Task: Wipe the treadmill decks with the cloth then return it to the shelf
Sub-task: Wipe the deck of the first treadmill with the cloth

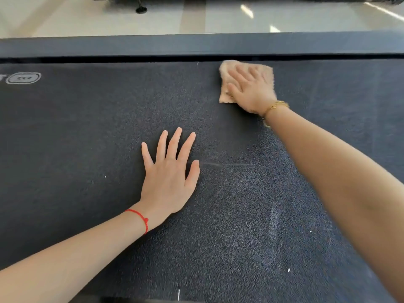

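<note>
The dark textured treadmill deck (pixel 87 138) fills most of the view. A tan cloth (pixel 225 92) lies flat on it near the far edge, right of centre. My right hand (pixel 249 90) presses down on the cloth with straight, spread fingers, and a gold bracelet sits on that wrist. My left hand (pixel 170 171) rests flat on the bare deck in the middle, fingers spread, with a red string on its wrist. Pale smears and scuff lines mark the deck between and below my arms.
A dark side rail (pixel 196 45) runs along the deck's far edge, with a narrow gap before it. Beyond it lies a pale glossy floor (pixel 87 16) with a black equipment foot (pixel 141 10). A grey logo (pixel 23 78) is printed on the deck at far left.
</note>
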The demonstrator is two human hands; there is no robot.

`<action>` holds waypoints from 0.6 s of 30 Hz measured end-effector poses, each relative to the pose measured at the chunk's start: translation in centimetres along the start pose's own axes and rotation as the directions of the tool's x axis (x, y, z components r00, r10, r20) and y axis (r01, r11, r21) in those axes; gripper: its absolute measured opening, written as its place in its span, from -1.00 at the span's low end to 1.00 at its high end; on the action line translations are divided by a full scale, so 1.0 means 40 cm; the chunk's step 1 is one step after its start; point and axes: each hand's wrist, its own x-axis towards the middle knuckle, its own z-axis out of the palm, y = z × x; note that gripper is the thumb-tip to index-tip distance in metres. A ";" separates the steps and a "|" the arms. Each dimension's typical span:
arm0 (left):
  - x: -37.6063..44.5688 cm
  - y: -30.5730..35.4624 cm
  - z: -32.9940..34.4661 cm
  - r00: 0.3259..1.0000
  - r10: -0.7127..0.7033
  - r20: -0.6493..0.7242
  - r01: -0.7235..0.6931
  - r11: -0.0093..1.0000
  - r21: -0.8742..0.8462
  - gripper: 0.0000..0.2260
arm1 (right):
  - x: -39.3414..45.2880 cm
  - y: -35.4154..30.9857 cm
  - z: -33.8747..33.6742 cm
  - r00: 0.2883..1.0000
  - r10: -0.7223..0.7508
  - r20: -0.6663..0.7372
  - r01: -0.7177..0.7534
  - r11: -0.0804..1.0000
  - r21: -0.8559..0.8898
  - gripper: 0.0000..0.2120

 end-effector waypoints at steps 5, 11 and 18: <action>0.000 0.005 -0.005 1.000 -0.005 0.002 0.005 1.000 0.021 -0.41 | -0.067 0.168 -0.041 0.962 0.270 -0.038 -0.269 0.962 0.034 -0.48; 0.000 0.006 -0.004 1.000 -0.010 -0.006 0.010 1.000 -0.004 -0.45 | -0.118 0.037 -0.008 0.994 0.103 -0.020 -0.102 0.994 0.048 -0.49; -0.002 0.006 -0.002 1.000 -0.007 -0.028 0.006 0.999 -0.042 -0.47 | -0.391 -0.153 0.043 0.965 -0.255 0.061 0.252 0.967 0.045 -0.50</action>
